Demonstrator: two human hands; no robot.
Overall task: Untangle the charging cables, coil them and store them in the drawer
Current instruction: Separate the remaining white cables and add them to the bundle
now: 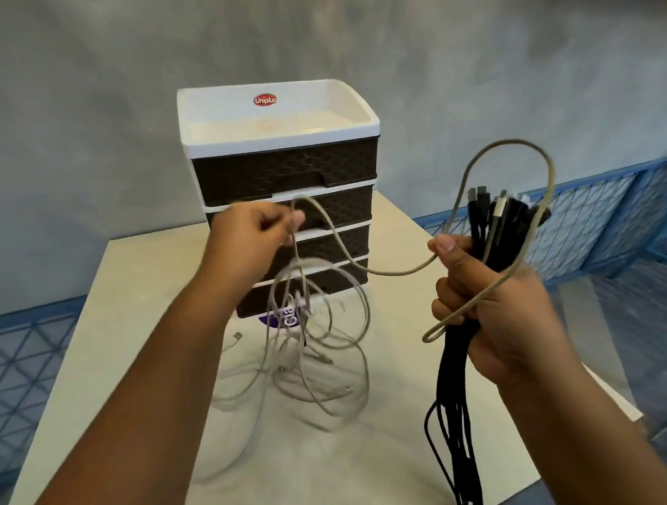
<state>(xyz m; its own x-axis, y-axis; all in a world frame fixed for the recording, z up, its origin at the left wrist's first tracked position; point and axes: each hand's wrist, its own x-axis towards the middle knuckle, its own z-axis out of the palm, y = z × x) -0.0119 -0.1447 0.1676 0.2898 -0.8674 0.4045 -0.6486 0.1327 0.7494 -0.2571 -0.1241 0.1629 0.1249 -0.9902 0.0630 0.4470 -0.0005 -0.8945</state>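
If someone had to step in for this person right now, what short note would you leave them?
Left hand: pinches a pale cable pulled up from the loose tangle on the table.
Right hand: its grip is round a bundle of black cables, plug ends up, plus the same pale cable, looped above it.
Drawer unit: at the table's back, all drawers closed.
Done: black cables gathered.
Left: free the pale cables, coil everything, open a drawer, store them.

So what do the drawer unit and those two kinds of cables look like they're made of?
Drawer unit: looks like moulded plastic, with a glossy white frame and top tray and matte brown fronts in a woven, rattan-like pattern. Black cables in the right hand: probably braided fabric sleeving, dull and textured. Pale cables: smooth, likely rubbery plastic, though blur leaves that open.
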